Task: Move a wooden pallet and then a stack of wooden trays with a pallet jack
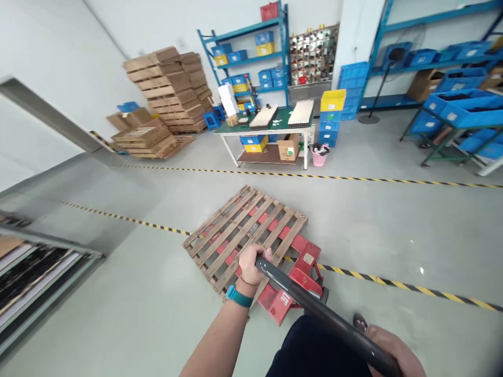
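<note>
A red pallet jack (306, 259) stands on the floor in front of me, its forks under a wooden pallet (243, 225) that bears no load. Its black handle bar (314, 309) runs slantwise from the middle of the view to the lower right corner. My left hand (253, 263), with a teal band on the wrist, is wrapped round the bar's far end. At the near end my right hand (398, 351) is closed on the same bar, partly cut off by the frame's bottom edge.
Yellow-black tape (377, 279) crosses the floor under the pallet. Ahead stand a green-topped workbench (285, 120), a pink bin (319, 156) and stacked pallets (165, 84). A wheeled cart with blue crates (463, 107) is at right, a metal rack (47, 243) at left.
</note>
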The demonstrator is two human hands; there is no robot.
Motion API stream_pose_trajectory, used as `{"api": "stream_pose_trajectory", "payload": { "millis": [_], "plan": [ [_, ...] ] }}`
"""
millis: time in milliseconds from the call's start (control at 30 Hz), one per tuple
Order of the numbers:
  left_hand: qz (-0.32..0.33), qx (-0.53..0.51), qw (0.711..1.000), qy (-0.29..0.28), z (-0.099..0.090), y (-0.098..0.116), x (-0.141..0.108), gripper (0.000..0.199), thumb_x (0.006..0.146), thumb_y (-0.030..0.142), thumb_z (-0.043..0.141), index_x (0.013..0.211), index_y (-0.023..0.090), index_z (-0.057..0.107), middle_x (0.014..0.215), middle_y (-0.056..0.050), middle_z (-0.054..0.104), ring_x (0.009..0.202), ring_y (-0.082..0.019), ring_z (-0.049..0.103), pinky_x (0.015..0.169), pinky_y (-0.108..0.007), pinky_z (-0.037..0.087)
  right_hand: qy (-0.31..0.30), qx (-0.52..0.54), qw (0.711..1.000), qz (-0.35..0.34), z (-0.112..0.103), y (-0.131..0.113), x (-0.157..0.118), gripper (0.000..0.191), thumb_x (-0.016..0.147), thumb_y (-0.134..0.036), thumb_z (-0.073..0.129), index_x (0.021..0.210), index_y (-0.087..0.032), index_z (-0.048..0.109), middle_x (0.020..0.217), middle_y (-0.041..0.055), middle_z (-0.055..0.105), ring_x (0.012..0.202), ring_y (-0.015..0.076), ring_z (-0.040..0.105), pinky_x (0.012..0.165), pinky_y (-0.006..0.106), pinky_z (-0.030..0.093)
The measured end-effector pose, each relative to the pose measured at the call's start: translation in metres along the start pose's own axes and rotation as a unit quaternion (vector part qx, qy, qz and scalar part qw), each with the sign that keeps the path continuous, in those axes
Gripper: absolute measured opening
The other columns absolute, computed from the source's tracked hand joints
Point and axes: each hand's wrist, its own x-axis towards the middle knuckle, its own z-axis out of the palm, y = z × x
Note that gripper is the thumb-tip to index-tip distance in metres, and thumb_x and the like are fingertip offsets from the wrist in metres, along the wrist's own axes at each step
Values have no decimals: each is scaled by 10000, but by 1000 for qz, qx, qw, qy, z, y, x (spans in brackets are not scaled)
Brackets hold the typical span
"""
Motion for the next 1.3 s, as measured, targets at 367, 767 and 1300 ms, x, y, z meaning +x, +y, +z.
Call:
{"api": "stream_pose_trajectory", "payload": {
  "millis": [367, 767, 1300],
  "plan": [
    [53, -38, 998, -10, 64, -32, 28, 182, 885, 333, 665, 815, 192, 573, 587, 32, 604, 499, -113, 585, 535, -214, 447, 188, -148, 969, 60, 10, 12, 40, 83, 846, -163, 549, 863, -243, 535, 675, 4, 603, 562, 144, 578, 528, 274, 486],
    [-43, 22, 999, 11, 149, -34, 67, 277, 845, 460, 657, 776, 199, 592, 632, -24, 646, 571, -170, 616, 577, -261, 460, 213, -144, 966, 20, -36, 109, 104, 27, 859, -214, 537, 884, -223, 540, 689, 19, 623, 577, 139, 577, 552, 278, 503],
    [-219, 136, 964, 66, 295, -40, 155, 280, 727, 488, 604, 744, 220, 524, 673, -56, 606, 636, -221, 569, 668, -370, 478, 177, -64, 982, -27, -83, 299, 232, 81, 800, -217, 505, 880, -224, 515, 709, 22, 612, 617, 165, 563, 596, 296, 470]
  ]
}}
